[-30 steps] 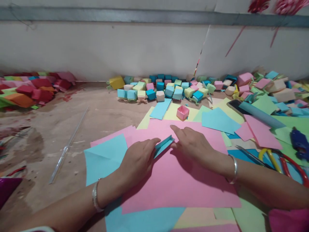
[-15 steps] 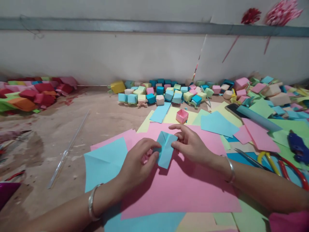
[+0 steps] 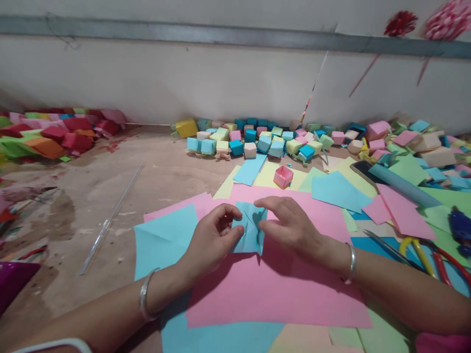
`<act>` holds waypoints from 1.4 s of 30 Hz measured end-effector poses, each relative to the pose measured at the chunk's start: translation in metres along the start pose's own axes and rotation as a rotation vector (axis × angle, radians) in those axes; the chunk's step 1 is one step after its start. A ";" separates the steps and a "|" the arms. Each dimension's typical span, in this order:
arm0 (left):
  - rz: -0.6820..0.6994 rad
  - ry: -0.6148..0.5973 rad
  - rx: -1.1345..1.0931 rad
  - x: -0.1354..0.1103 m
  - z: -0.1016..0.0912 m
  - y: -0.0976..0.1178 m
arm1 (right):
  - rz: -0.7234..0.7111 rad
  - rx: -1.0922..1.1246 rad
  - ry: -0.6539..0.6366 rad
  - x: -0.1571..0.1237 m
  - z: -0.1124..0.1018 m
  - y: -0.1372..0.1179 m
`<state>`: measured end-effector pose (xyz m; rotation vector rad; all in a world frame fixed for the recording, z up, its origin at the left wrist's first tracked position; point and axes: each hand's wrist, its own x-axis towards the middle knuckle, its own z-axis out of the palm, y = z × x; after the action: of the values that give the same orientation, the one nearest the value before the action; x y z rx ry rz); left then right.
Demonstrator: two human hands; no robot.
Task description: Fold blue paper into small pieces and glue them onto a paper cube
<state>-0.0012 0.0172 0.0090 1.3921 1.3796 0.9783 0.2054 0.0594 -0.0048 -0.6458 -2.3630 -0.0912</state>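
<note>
Left hand: curled, thumb and forefinger pinch the left edge of the folded light-blue paper. Right hand: half closed, thumb and forefinger nip the paper's right edge. The paper sits between both hands, just over the large pink sheet on the worktop.

I judge it very light and thin, stiffer along the creases and easily crushed. Best held lightly at the folded edges.

Beyond: pink paper box, then a row of paper cubes by the wall. Scissors lie to the right.
</note>
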 end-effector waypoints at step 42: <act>0.755 -0.337 1.006 -0.010 0.003 -0.008 | -0.071 -0.080 -0.664 0.002 -0.022 -0.001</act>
<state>-0.0013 0.0070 0.0014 2.8131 1.1010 0.3844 0.2163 0.0545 0.0135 -0.7085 -3.0348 0.0009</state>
